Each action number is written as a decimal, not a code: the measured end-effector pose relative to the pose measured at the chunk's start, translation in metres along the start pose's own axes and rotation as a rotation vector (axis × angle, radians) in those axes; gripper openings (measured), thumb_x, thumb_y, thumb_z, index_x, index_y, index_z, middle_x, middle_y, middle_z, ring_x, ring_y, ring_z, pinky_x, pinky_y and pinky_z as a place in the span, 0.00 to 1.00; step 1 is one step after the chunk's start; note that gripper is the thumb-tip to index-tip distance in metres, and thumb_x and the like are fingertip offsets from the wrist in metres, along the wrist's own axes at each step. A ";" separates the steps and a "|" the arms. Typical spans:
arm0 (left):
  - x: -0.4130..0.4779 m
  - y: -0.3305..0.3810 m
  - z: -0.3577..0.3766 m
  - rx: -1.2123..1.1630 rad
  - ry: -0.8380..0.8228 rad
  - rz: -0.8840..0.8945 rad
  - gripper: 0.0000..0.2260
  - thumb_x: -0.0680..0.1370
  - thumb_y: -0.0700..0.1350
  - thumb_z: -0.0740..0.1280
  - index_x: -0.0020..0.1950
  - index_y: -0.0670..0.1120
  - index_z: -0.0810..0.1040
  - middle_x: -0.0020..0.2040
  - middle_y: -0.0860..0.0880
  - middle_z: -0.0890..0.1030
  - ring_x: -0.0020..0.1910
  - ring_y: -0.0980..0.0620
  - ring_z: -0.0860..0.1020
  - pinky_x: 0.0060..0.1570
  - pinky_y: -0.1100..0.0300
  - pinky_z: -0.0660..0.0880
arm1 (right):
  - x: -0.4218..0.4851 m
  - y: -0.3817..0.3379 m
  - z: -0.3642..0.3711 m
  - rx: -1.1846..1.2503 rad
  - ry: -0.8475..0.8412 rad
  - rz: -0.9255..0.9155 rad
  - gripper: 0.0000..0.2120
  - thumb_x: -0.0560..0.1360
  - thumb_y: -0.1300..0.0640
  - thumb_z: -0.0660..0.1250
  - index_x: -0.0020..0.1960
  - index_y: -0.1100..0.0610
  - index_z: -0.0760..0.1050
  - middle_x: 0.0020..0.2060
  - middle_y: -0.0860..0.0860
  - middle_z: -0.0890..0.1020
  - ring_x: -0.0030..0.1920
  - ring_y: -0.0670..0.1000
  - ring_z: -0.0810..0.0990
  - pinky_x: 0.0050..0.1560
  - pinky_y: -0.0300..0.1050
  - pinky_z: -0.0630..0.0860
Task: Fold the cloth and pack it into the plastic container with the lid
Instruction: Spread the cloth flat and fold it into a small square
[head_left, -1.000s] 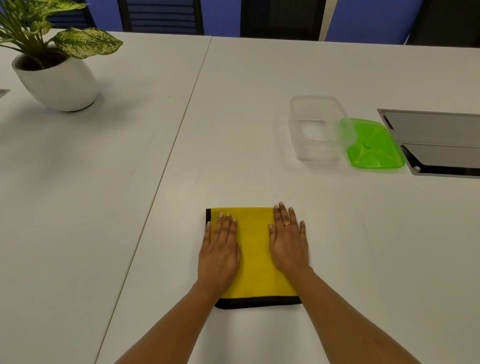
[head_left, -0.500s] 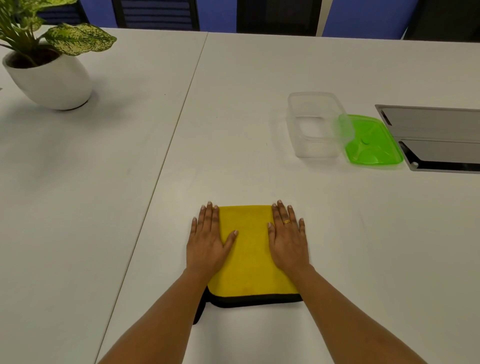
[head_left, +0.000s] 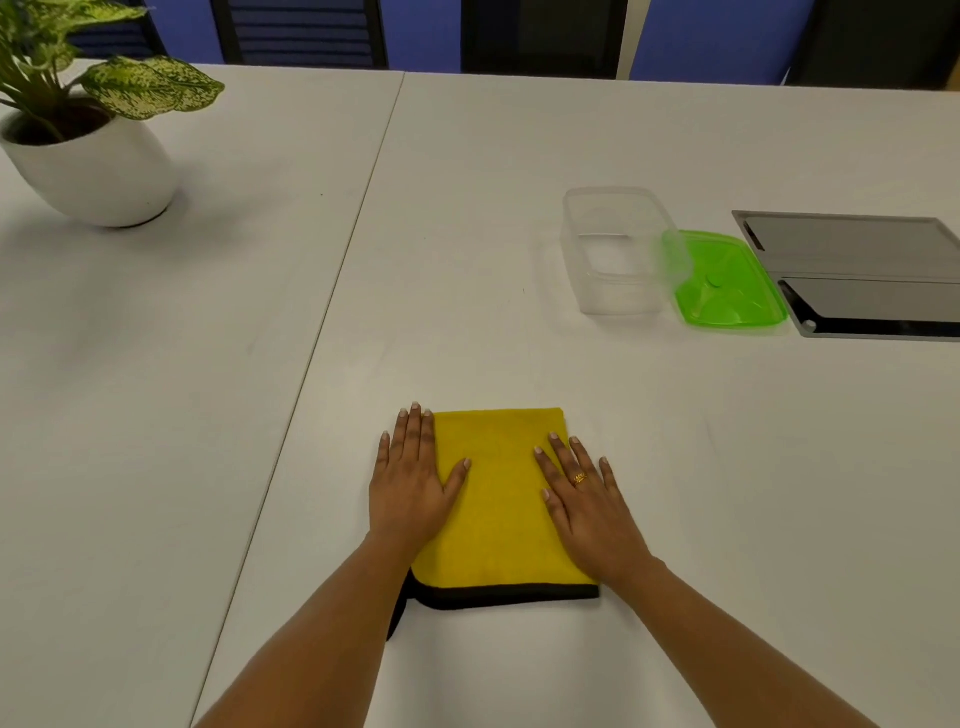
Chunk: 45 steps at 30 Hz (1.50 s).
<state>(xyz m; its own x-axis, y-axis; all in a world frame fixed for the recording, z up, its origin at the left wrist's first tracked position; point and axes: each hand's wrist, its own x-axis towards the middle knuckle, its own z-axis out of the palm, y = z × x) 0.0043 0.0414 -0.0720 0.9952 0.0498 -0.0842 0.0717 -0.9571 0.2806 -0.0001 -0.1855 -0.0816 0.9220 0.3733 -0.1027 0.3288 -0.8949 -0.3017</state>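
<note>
Big white table (head_left: 519, 166) with a seam running down it. Left of the seam, at the far corner, sits a potted plant (head_left: 88, 140), white round pot, speckled green leaves. Right of the seam, at the edge of view, a grey flat panel (head_left: 857, 270). Dark chairs (head_left: 301, 31) behind the table.

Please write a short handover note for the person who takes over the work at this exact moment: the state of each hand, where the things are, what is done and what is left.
Left hand: flat, open, pressing the left edge of the yellow cloth.
Right hand: flat, open, pressing the right side of the cloth.
The cloth lies folded on the white table, black trim along the near edge.
The clear container stands empty, far right; the green lid lies off beside it, against its right wall.
Done: cloth folded to a rectangle.
Left: probably one more fold to fit, put the cloth in the container, close the lid.
</note>
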 end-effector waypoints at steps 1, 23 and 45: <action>0.000 0.001 -0.001 0.014 -0.004 0.004 0.49 0.63 0.71 0.22 0.76 0.45 0.40 0.78 0.47 0.43 0.77 0.50 0.41 0.74 0.54 0.40 | -0.005 0.003 -0.001 -0.007 -0.020 -0.020 0.25 0.80 0.46 0.44 0.71 0.41 0.32 0.72 0.41 0.33 0.73 0.44 0.33 0.73 0.47 0.35; -0.011 0.018 -0.034 -0.667 0.082 -0.351 0.25 0.76 0.38 0.66 0.71 0.39 0.63 0.66 0.38 0.72 0.64 0.40 0.72 0.63 0.49 0.69 | 0.015 -0.027 -0.045 0.698 0.171 0.586 0.24 0.75 0.54 0.67 0.67 0.60 0.65 0.63 0.58 0.72 0.59 0.57 0.74 0.57 0.47 0.71; 0.030 0.018 -0.090 -1.377 -0.281 -0.715 0.19 0.78 0.30 0.59 0.69 0.36 0.66 0.62 0.36 0.72 0.41 0.43 0.79 0.32 0.59 0.81 | 0.042 -0.006 -0.082 1.288 0.035 0.786 0.10 0.76 0.68 0.61 0.57 0.65 0.71 0.54 0.63 0.79 0.36 0.51 0.79 0.36 0.38 0.80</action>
<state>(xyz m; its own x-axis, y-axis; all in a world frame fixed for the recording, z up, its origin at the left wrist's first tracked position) 0.0412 0.0509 0.0168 0.6978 0.1582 -0.6986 0.6616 0.2313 0.7133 0.0535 -0.1848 -0.0063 0.7832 -0.1081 -0.6123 -0.6183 -0.0318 -0.7853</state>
